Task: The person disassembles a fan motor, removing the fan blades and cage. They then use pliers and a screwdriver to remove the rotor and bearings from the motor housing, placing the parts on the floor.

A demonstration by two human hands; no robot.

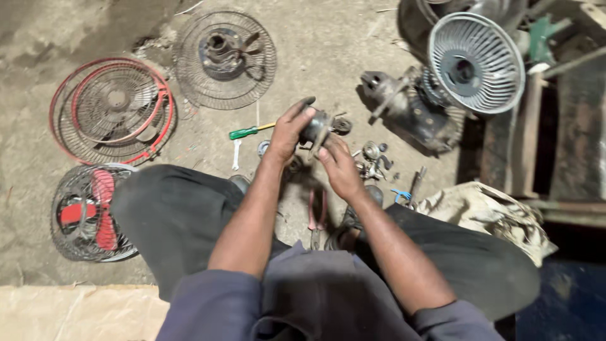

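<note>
Fan motor [317,128] between both hands, floor-clear.

Head cam, looking steeply down, close range.

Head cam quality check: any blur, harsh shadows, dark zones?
Head view: left hand, right hand and the small fan motor they hold are slightly soft; light is even on the concrete floor; the right edge by the wooden frame falls into deep shadow.
</note>
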